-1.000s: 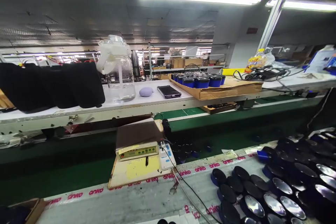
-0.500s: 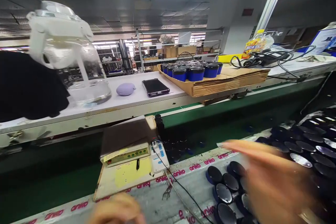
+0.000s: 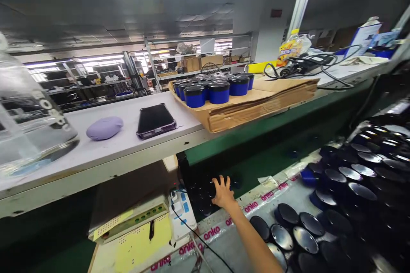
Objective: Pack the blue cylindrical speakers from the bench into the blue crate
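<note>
My right hand [image 3: 223, 195] reaches out past the edge of the plastic-covered work surface [image 3: 221, 243]. Its fingers are spread and somewhat bent, with nothing visible in them. Just under and left of it, dark round pieces [image 3: 203, 196] lie in shadow on the green belt [image 3: 250, 170]; whether the fingertips touch any is hard to see. Below the forearm, several black-topped round jars or caps [image 3: 282, 237] stand on the work surface, and a large mass of the same kind [image 3: 361, 192] spreads to the right. My left hand is out of view.
Left of my hand are a power strip [image 3: 182, 213] with a cable and a control box [image 3: 141, 217]. A raised shelf [image 3: 128, 149] holds a phone [image 3: 156, 120], a purple case [image 3: 105, 128], a large clear bottle [image 3: 32, 123] and a cardboard tray [image 3: 256, 111] of blue jars [image 3: 219, 92].
My right hand has moved left and forward, from above the jars to over the belt. My left hand has left the view at the bottom. The camera has turned right.
</note>
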Demonstrator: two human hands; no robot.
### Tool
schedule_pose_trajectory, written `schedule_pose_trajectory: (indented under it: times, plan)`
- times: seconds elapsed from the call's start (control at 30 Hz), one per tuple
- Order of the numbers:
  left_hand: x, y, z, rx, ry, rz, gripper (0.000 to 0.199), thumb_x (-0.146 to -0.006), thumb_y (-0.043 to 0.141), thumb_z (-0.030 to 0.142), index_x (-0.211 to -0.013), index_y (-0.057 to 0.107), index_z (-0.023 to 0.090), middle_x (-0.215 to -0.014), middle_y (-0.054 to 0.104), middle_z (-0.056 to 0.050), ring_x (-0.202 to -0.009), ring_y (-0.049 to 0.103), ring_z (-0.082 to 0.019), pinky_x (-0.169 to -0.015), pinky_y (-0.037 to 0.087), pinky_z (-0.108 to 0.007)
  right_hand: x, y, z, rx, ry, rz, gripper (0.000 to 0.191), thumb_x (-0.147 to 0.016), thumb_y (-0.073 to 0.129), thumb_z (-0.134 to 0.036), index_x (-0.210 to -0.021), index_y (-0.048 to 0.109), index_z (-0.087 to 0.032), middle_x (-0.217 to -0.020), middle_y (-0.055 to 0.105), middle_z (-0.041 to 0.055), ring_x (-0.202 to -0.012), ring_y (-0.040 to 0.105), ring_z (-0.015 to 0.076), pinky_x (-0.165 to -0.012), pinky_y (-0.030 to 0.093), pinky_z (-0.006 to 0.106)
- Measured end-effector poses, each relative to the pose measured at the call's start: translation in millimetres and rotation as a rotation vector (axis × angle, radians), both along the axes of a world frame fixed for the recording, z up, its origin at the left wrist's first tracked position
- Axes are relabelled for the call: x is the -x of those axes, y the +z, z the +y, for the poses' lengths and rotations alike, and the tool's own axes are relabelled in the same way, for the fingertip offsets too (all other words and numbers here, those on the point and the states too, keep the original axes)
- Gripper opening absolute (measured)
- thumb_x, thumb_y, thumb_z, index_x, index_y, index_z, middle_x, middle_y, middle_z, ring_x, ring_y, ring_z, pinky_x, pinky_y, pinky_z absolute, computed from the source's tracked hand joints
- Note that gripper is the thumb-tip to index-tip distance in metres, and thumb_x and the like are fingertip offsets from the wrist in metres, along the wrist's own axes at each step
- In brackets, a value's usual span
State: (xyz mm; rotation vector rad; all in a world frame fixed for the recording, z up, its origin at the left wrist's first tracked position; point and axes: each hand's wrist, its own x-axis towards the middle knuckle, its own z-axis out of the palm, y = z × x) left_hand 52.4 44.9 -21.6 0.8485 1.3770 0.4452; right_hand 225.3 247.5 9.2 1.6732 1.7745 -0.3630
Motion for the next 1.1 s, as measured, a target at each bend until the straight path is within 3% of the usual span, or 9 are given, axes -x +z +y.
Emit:
schedule_pose_trajectory:
  times: [0.1, 0.2, 0.33, 0.43, 0.57, 0.73, 0.83, 0.93, 1.1]
  plan:
    - [-38, 20.0, 9, -0.149, -0.066, 0.026, 0.039, -0.077, 0.042, 0.038, -0.108, 0.063, 0.025, -0.122, 0.050, -0.008, -0.121, 0.043, -0.023, -0.102, 0.033, -0.041, 2, 0.6, -4, -0.042, -0.047, -0.011, 0.082, -0.060, 0.068, -0.032, -0.135, 0.036, -0.023, -0.146, 0.005, 0.0025, -0.132, 0.002, 0.0351, -0.086, 0.043, 0.051]
    - [-54, 26.1, 55, -0.320, -0.134, 0.320, 0.049, -0.080, 0.035, 0.017, -0.125, 0.052, 0.014, -0.138, 0.032, -0.009, -0.129, 0.028, -0.021, -0.111, 0.019, -0.032, 2, -2.7, -7, -0.011, -0.091, -0.018, 0.080, -0.059, 0.069, -0.035, -0.132, 0.042, -0.019, -0.147, -0.004, 0.0013, -0.132, -0.006, 0.0389, -0.087, 0.039, 0.056]
    - [-66, 16.0, 118, -0.253, -0.392, 0.610, 0.061, -0.084, 0.045, 0.023, -0.142, 0.032, 0.012, -0.143, 0.020, -0.011, -0.125, 0.026, -0.031, -0.107, 0.021, -0.035, 1, 8.4, -14, -0.066, -0.102, 0.116, 0.072, -0.060, 0.064, -0.044, -0.125, 0.050, -0.016, -0.146, 0.008, 0.0026, -0.132, 0.002, 0.0362, -0.094, 0.038, 0.050]
    - [-75, 6.5, 133, -0.203, -0.508, 0.631, 0.067, -0.083, 0.050, 0.028, -0.144, 0.026, 0.012, -0.144, 0.018, -0.010, -0.126, 0.017, -0.036, -0.103, 0.027, -0.037, -7, 39.0, -27, -0.280, -0.188, 0.302, 0.067, -0.062, 0.060, -0.050, -0.117, 0.055, -0.012, -0.142, 0.019, 0.0063, -0.130, 0.010, 0.0326, -0.105, 0.029, 0.041]
    - [-74, 11.2, 125, -0.319, -0.525, 0.632, 0.057, -0.083, 0.042, 0.011, -0.140, 0.036, 0.014, -0.140, 0.026, -0.008, -0.126, 0.017, -0.028, -0.097, 0.034, -0.030, -52, 108.4, -53, -0.485, -0.083, 0.378, 0.060, -0.061, 0.062, -0.045, -0.113, 0.058, -0.015, -0.140, 0.023, 0.0045, -0.131, 0.007, 0.0265, -0.111, 0.018, 0.033]
    - [-87, 50.9, 91, -0.454, -0.539, 0.374, 0.059, -0.077, 0.049, 0.019, -0.135, 0.043, 0.020, -0.138, 0.029, -0.002, -0.125, 0.020, -0.022, -0.106, 0.024, -0.028, -150, 184.9, -81, -0.498, 0.036, 0.110, 0.058, -0.068, 0.054, -0.043, -0.118, 0.057, -0.014, -0.142, 0.020, 0.0041, -0.133, 0.000, 0.0254, -0.110, 0.021, 0.037]
    - [-115, 73.6, 64, -0.408, -0.651, 0.226, 0.071, -0.067, 0.051, 0.017, -0.137, 0.041, 0.019, -0.139, 0.030, -0.003, -0.126, 0.023, -0.025, -0.107, 0.023, -0.031, -191, 196.7, -95, -0.396, 0.050, 0.010, 0.061, -0.073, 0.048, -0.050, -0.121, 0.055, -0.013, -0.146, 0.014, 0.0018, -0.135, -0.006, 0.0240, -0.109, 0.022, 0.038]
    - [-130, 85.0, 43, -0.337, -0.676, 0.143, 0.087, -0.060, 0.051, 0.017, -0.144, 0.027, 0.015, -0.146, 0.021, -0.004, -0.131, 0.018, -0.026, -0.110, 0.016, -0.033, -205, 195.7, -107, -0.285, 0.018, -0.129, 0.071, -0.075, 0.041, -0.057, -0.134, 0.045, -0.017, -0.148, 0.002, -0.0045, -0.135, -0.012, 0.0241, -0.104, 0.026, 0.047]
    - [-89, 76.3, 31, -0.227, -0.506, 0.166, 0.088, -0.061, 0.051, 0.021, -0.145, 0.024, 0.017, -0.149, 0.012, -0.003, -0.136, 0.009, -0.023, -0.112, 0.007, -0.032, -181, 197.6, -88, -0.522, 0.301, -0.287, 0.074, -0.067, 0.040, -0.036, -0.140, 0.037, -0.023, -0.148, 0.004, -0.0057, -0.136, -0.002, 0.0278, -0.095, 0.023, 0.061]
